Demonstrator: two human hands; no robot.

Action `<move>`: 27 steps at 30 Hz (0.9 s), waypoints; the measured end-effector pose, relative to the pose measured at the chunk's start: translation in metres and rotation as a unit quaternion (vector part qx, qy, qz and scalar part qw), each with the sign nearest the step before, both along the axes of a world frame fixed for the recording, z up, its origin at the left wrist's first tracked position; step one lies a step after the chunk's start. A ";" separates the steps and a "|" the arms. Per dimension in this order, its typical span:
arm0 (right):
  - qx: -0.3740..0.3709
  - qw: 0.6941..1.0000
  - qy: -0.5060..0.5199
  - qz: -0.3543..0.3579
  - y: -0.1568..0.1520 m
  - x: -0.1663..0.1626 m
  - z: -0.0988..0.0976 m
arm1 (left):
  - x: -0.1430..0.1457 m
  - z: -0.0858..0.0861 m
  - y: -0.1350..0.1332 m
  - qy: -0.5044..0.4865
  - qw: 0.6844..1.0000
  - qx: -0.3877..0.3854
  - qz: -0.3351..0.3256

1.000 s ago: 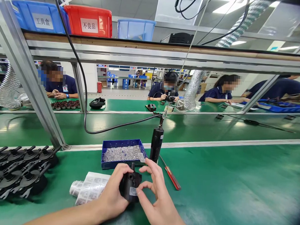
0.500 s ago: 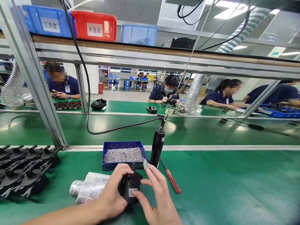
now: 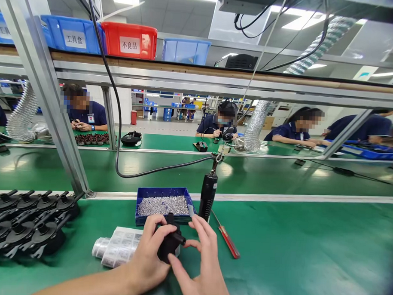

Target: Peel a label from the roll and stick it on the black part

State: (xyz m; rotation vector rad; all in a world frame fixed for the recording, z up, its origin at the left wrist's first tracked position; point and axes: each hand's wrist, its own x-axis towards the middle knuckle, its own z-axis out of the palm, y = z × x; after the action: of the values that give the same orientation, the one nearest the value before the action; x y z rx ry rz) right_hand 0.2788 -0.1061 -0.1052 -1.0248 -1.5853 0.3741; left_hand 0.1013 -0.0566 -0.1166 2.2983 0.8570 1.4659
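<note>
The left hand (image 3: 150, 253) has its grip closed around a small black pump housing (image 3: 167, 245), held just above the green tabletop (image 3: 292, 254). The housing's nozzle points right — straight toward the right hand (image 3: 200, 259), whose thumb and forefinger pinch at that end, touching it. Both hands meet on the part; the left bears it. Just left of the grip lies a roll of labels (image 3: 117, 247); beyond it, a blue tray of screws (image 3: 162, 204) and a hanging electric screwdriver (image 3: 208, 195).
</note>
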 end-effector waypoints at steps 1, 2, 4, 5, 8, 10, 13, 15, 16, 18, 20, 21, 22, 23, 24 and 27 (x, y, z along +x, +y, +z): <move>-0.004 1.000 0.013 0.004 0.001 -0.001 -0.002 | 0.000 0.000 -0.001 0.002 1.000 0.005 0.008; -0.013 0.999 0.033 0.007 0.002 0.000 -0.002 | 0.001 0.001 -0.001 0.003 1.000 0.003 0.016; -0.043 0.996 0.074 0.010 0.006 0.007 -0.002 | 0.001 0.003 0.000 -0.001 0.999 -0.019 0.025; -0.057 0.994 0.090 0.003 0.009 0.012 -0.001 | 0.000 0.004 0.002 -0.010 0.999 -0.037 0.030; -0.034 0.993 0.104 -0.052 0.018 0.028 0.004 | -0.004 0.007 0.008 -0.082 0.989 -0.118 0.029; 0.028 0.993 0.075 -0.086 0.022 0.033 0.006 | -0.008 0.007 0.012 -0.162 0.963 -0.210 -0.043; 0.091 0.993 -0.008 -0.080 0.024 0.030 0.003 | -0.014 0.005 0.011 -0.255 0.868 -0.359 -0.227; 0.115 0.990 -0.051 -0.066 0.024 0.026 0.000 | -0.015 0.003 0.008 -0.278 0.820 -0.407 -0.293; 0.124 0.988 -0.061 -0.063 0.024 0.024 -0.002 | -0.015 0.001 0.007 -0.283 0.810 -0.415 -0.303; 0.130 0.987 -0.065 -0.062 0.025 0.022 -0.004 | -0.016 -0.003 0.006 -0.288 0.806 -0.418 -0.304; 0.122 0.989 -0.055 -0.058 0.026 0.021 -0.006 | -0.016 -0.008 0.007 -0.293 0.808 -0.417 -0.296; 0.112 0.991 -0.046 -0.051 0.026 0.020 -0.007 | -0.017 -0.010 0.008 -0.295 0.809 -0.417 -0.291; 0.102 0.993 -0.034 -0.038 0.027 0.020 -0.008 | -0.017 -0.011 0.009 -0.298 0.809 -0.418 -0.285; 0.090 0.995 -0.023 -0.021 0.028 0.019 -0.010 | -0.017 -0.012 0.009 -0.301 0.808 -0.420 -0.282; 0.078 0.997 -0.012 -0.001 0.028 0.019 -0.011 | -0.016 -0.012 0.008 -0.306 0.804 -0.425 -0.281; 0.044 0.998 -0.006 0.048 0.029 0.021 -0.014 | -0.012 -0.008 0.002 -0.334 0.782 -0.450 -0.271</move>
State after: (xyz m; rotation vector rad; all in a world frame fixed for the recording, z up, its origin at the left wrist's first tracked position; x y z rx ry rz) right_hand 0.2999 -0.0769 -0.1190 -0.8872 -1.6521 0.3607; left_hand 0.0892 -0.0541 -0.1247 1.0449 0.4396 1.0914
